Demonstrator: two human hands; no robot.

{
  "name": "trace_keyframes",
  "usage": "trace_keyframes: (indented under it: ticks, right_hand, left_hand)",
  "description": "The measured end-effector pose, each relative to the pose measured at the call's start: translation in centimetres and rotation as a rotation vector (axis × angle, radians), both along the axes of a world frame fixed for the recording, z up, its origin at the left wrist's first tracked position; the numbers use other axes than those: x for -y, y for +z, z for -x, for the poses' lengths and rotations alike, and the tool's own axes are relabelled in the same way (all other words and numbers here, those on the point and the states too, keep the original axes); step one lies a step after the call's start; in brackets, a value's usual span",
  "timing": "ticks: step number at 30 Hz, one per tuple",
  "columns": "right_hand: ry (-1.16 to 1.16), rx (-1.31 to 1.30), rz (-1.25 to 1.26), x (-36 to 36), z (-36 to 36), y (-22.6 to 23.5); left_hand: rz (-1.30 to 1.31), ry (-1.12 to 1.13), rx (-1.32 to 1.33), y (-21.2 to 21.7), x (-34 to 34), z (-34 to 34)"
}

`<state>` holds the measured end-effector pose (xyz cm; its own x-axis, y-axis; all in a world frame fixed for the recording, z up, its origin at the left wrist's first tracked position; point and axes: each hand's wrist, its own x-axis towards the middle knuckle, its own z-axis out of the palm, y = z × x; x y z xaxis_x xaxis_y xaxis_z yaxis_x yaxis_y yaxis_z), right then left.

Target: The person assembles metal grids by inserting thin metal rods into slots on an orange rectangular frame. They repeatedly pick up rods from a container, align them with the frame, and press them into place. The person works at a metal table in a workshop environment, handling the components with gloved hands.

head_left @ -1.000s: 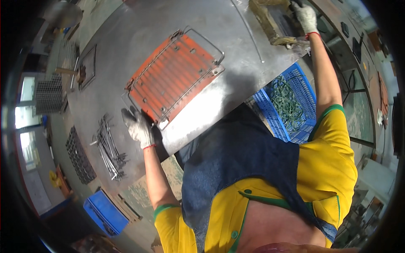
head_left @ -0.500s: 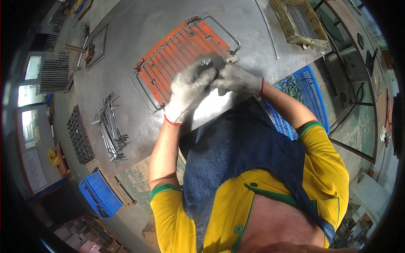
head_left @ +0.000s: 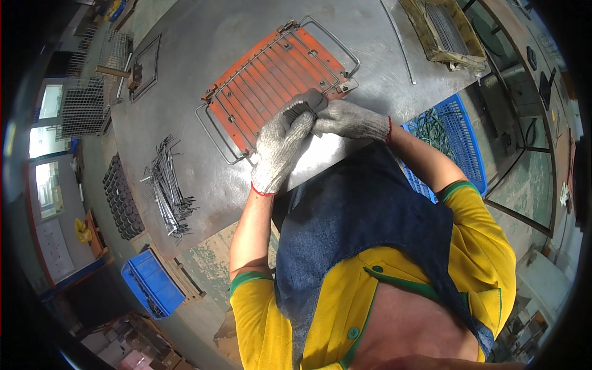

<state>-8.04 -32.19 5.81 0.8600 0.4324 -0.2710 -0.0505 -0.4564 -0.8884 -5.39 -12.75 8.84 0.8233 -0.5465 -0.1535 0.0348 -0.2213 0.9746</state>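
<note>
Evidently, 2 gloved hands are working close together: the left hand point(head_left: 277, 145) is gripping what looks like a small bunch of thin dark rods point(head_left: 296, 111), while the right hand point(head_left: 354, 121) is resting against it. Whether the right hand is pinching anything I cannot tell, since its fingertips are hiding. Just beyond both hands, the orange plate point(head_left: 271, 92) is lying on the bench point(head_left: 370, 55) under a wire rack point(head_left: 266, 81); contact with the fingers is not showing clearly.

For good handling, the left hand should probably be keeping the bunch snug and its ends level, with the right hand freeing just 1 rod at a time, clear of the rack's bars.

Counting up, 1 plate and 1 rack are lying there, and 2 wire handles point(head_left: 357, 60) are jutting out, 1 beyond the right hand and 1 left of the left hand. Farther left of that hand, 1 pile of metal rods point(head_left: 168, 188) is overlapping too much for counting, and 1 hammer point(head_left: 117, 72) is lying beyond it. Beyond the right hand, 1 wooden box point(head_left: 456, 60) is holding uncountable rods; right of its wrist, 1 blue basket point(head_left: 473, 145) is holding green cords point(head_left: 435, 131).
</note>
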Motion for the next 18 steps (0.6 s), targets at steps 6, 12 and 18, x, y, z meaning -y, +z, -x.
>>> trace_keyframes:
  ticks: [6,12,18]
  right_hand:
    - [-0.013,0.809,-0.057,-0.4,0.3,-7.0]
    - [-0.053,0.246,0.052,0.1,-0.2,-9.7]
    - [-0.406,-0.495,-0.65,-1.3,-0.9,-3.4]
  left_hand:
    - [-0.045,-0.112,0.177,0.4,-0.4,1.0]
    - [0.175,0.131,-0.239,-1.6,1.8,-0.9]
    - [0.566,0.281,-0.603,-2.3,4.6,-6.3]
